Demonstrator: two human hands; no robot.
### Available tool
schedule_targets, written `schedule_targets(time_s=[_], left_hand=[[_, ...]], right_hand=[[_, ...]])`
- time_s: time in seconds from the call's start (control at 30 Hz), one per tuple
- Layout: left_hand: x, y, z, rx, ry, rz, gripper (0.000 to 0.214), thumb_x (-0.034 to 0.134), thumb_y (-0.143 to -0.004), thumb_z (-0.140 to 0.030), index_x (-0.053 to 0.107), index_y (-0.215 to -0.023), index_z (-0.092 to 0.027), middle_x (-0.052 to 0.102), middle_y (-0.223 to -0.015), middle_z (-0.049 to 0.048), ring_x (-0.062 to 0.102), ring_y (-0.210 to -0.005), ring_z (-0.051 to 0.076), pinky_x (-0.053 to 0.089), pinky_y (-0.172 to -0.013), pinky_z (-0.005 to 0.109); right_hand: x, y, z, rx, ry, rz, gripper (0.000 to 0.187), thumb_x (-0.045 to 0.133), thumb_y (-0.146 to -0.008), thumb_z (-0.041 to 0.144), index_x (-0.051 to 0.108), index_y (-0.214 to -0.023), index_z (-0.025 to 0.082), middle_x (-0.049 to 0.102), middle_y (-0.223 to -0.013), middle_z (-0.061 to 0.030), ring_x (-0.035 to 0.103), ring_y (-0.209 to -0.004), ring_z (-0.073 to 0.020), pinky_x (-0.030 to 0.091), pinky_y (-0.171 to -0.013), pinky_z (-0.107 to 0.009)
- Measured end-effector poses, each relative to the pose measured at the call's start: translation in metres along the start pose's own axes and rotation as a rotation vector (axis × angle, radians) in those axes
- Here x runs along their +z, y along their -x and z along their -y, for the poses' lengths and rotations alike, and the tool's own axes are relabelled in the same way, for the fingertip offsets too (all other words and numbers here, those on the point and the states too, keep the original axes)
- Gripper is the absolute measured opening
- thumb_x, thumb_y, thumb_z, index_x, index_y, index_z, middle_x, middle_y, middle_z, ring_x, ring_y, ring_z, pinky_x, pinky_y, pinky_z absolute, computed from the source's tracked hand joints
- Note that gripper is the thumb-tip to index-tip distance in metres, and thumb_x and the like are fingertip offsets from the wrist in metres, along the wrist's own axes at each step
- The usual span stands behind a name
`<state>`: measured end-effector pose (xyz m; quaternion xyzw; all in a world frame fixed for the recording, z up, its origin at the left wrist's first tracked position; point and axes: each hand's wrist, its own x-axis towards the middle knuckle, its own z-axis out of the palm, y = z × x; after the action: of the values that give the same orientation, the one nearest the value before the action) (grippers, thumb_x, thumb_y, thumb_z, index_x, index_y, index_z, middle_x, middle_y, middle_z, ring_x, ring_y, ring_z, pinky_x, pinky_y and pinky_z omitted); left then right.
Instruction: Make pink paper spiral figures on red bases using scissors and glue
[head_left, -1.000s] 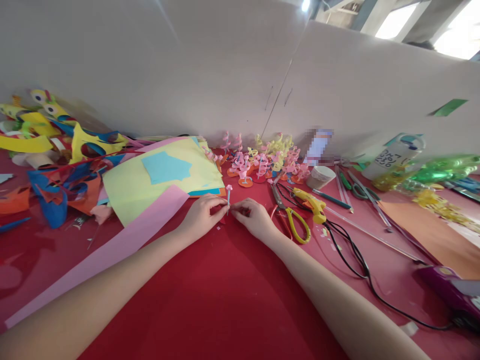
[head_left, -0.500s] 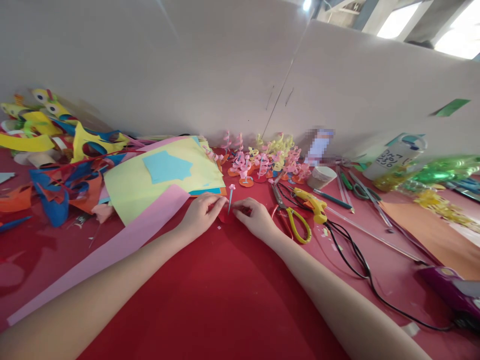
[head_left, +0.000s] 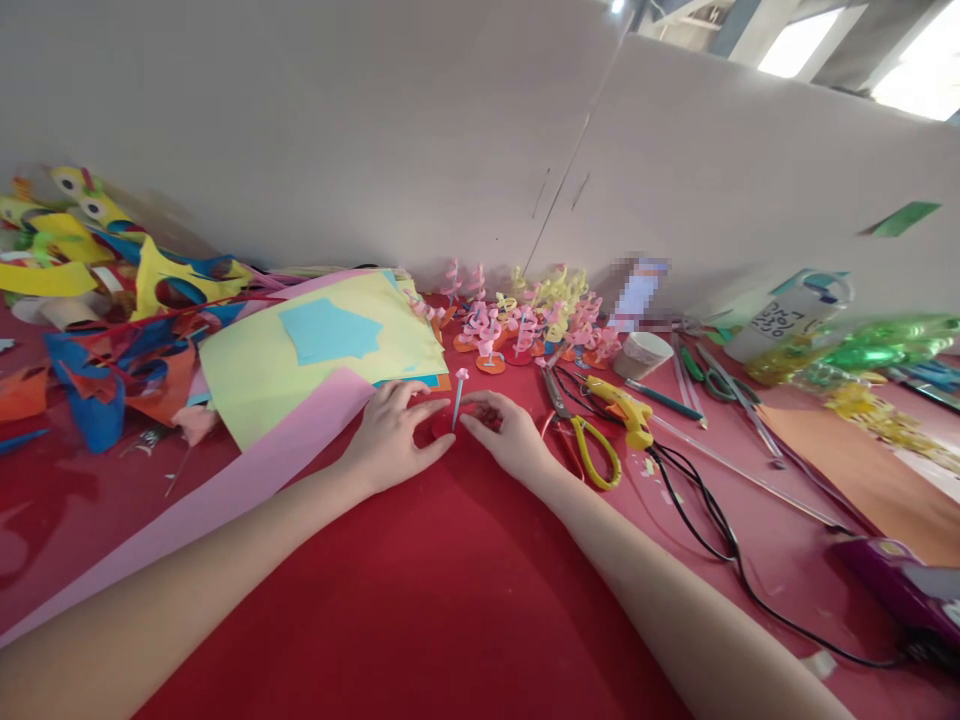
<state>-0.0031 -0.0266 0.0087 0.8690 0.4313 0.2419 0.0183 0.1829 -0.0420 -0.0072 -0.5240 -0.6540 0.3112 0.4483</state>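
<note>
A thin pale-blue stick with a small pink tip point(head_left: 459, 398) stands nearly upright, tilted slightly, at the middle of the red table. Its foot seems to rest on a red base that blends with the tabletop. Close on its left is my left hand point(head_left: 394, 435), thumb and fingers spread apart around the stick's lower part. From the other side, my right hand point(head_left: 504, 432) curves its fingers beside the stick, with a gap between thumb and forefinger. Whether a fingertip touches the stick I cannot make out.
Behind my hands stand several pink and yellow paper spirals point(head_left: 525, 325) on round bases. Yellow-handled scissors point(head_left: 596, 450), a yellow glue gun point(head_left: 626, 412) with a black cable and a white cup point(head_left: 643, 354) lie right. Coloured paper sheets point(head_left: 240, 400) cover the left.
My left hand has opened from a pinch beside the stick, its thumb and fingers now spread. The right hand and the stick have hardly moved.
</note>
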Motion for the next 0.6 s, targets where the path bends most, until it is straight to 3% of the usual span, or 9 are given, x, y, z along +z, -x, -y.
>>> schedule_targets(time_s=[0.4,0.6], left_hand=[[0.0036,-0.0011,0.0016,0.001,0.037,0.083,0.034,0.062,-0.074,-0.047,0.071,-0.099,-0.025,0.052,-0.116,0.0091,0.044,-0.109,0.032,0.04,-0.092,0.048],[0.0039,-0.0008,0.0018,0.002,0.061,0.081,0.037,0.063,-0.074,-0.044,0.068,-0.108,-0.029,0.052,-0.116,0.0074,0.044,-0.109,0.03,0.04,-0.093,0.047]], right_hand=[[0.0025,-0.0012,0.008,-0.018,0.051,-0.004,0.014,0.066,-0.073,0.025,0.072,-0.084,0.021,0.065,-0.074,-0.0016,0.054,-0.061,-0.013,0.044,-0.057,-0.024],[0.0029,0.0,0.0067,0.012,0.038,-0.005,0.012,0.065,-0.074,0.029,0.071,-0.079,0.02,0.069,-0.073,-0.002,0.058,-0.062,-0.0151,0.046,-0.061,-0.026]])
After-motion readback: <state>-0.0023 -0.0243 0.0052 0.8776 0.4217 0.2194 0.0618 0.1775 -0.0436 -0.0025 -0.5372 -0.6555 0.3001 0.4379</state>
